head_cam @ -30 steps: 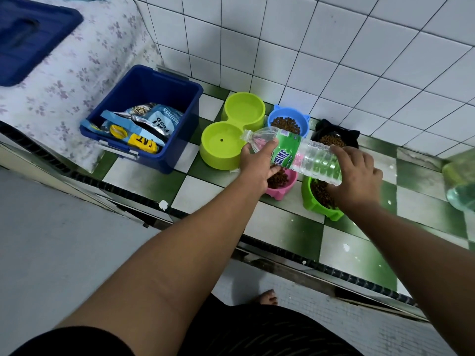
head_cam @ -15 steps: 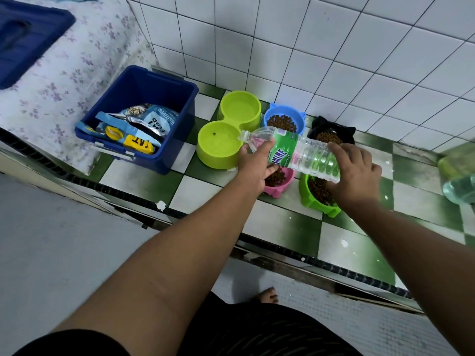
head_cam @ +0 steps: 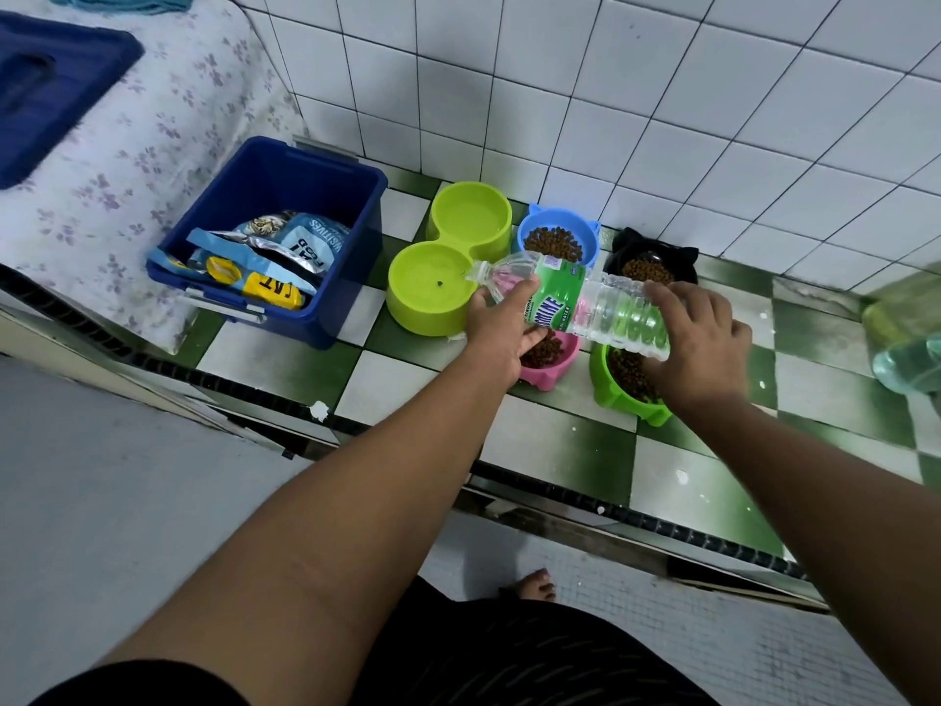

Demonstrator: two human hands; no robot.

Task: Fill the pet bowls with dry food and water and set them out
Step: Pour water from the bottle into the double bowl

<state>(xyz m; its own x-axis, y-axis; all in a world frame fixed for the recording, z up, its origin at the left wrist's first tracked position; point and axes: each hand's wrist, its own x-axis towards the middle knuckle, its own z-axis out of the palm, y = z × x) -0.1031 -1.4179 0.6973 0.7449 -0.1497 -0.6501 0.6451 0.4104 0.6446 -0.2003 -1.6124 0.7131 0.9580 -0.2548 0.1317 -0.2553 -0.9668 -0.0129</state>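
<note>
— What's hidden?
— The pink bowl (head_cam: 555, 368) is half under the left hand (head_cam: 501, 326), and the green bowl (head_cam: 608, 395) is half under the right hand (head_cam: 697, 343). A blurred container (head_cam: 906, 338) is cut off at the right.
— The room?
— Green-and-white checkered floor (head_cam: 560, 450) meeting a white tiled wall (head_cam: 611, 94).
— The water bottle (head_cam: 585, 303)?
— Tilted, with both hands' fingers clamped round it and its mouth over the double bowl's (head_cam: 407, 321) near basin.

"CAT" on food bag (head_cam: 277, 293), bottle label (head_cam: 555, 298) unclear
</note>
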